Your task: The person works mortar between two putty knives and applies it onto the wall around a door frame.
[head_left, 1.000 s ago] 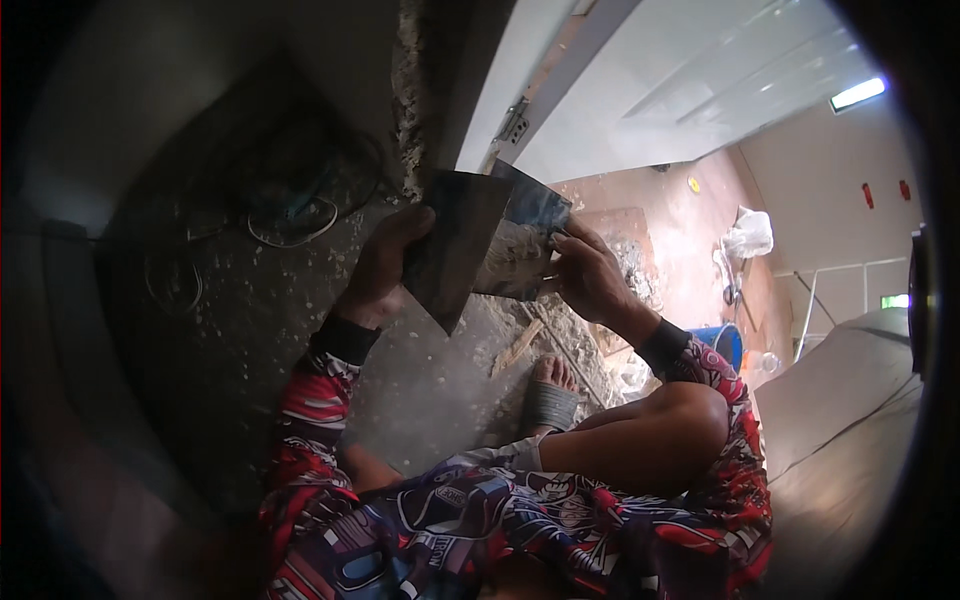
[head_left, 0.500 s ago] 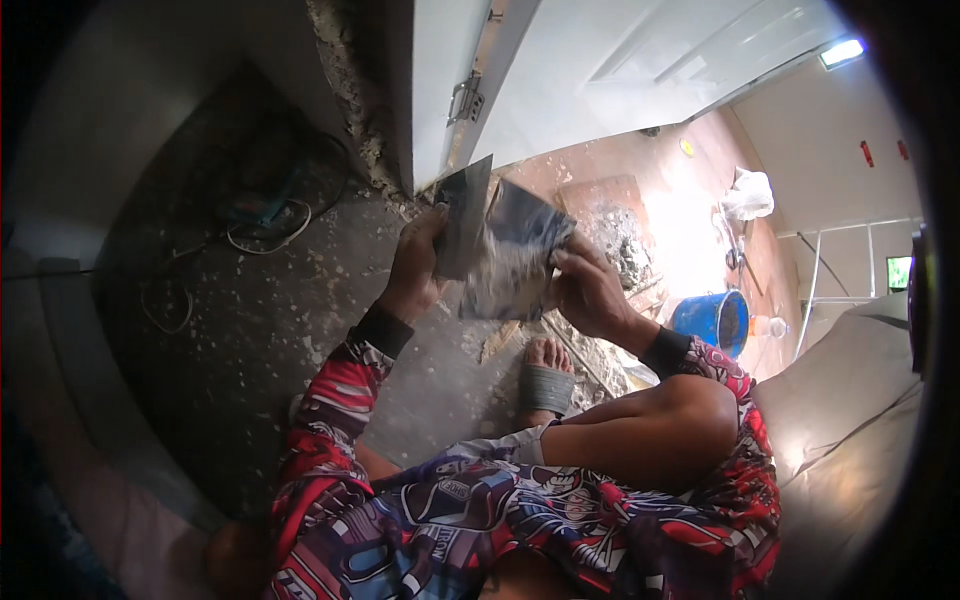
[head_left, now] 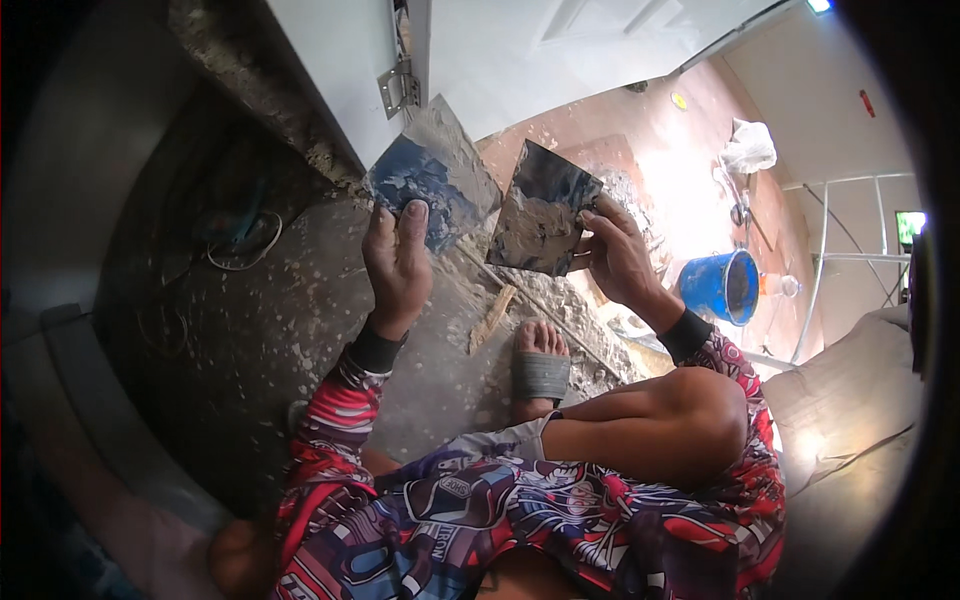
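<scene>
My left hand [head_left: 397,265] grips a flat, square, bluish plate [head_left: 415,190] by its lower edge, thumb on top. Grey wet mortar is smeared over much of its face. In my right hand [head_left: 625,255] is a similar dark thin plate [head_left: 530,190], pinched at its right edge, with a patch of mortar [head_left: 545,228] spread on it. The two plates are held side by side, a narrow gap between them. Just beyond the left plate stand the white door frame [head_left: 335,65] and a metal hinge [head_left: 398,88]. My sandalled foot [head_left: 541,370] is below.
A white door [head_left: 590,45] fills the upper middle. Wet mortar and rubble [head_left: 600,320] lie right of my foot, near a wood scrap [head_left: 492,318]. Further right are a blue bucket [head_left: 697,285], a bottle [head_left: 780,285] and a white bag [head_left: 748,147]. A white cable [head_left: 240,267] lies left.
Both plates have moved apart and tilted so their mortar-smeared faces show. My left hand has turned, its thumb now on the plate's face. The view has shifted a little.
</scene>
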Demonstrator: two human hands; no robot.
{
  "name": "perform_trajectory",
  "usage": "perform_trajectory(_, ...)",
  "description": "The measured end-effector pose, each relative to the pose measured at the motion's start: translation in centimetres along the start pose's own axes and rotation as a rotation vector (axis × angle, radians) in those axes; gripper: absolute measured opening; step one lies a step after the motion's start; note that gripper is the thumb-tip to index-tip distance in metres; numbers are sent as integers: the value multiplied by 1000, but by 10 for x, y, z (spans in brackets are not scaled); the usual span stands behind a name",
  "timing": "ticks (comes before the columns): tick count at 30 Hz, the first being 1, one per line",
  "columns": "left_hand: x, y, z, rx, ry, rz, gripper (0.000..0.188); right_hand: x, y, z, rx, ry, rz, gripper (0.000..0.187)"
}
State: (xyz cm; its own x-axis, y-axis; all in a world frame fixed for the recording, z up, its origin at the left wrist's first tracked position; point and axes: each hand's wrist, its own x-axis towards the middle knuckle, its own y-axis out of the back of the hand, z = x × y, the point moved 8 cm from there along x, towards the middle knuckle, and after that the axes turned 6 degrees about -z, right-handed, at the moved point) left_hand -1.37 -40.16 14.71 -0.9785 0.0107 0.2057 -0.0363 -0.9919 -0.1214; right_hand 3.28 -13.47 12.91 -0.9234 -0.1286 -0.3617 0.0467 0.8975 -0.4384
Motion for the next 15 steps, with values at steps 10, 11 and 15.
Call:
perform_trajectory(10,-32,-61,16,550,-466,-423,15,8,15,-16,-45,92,40,24)
perform_trajectory(11,-37,-68,12,596,-464,-451,16,8,17,-20,-60,105,30,25)
perform_trajectory(15,-47,-73,-27,719,-406,-554,13,8,8,-32,4,98,42,26)
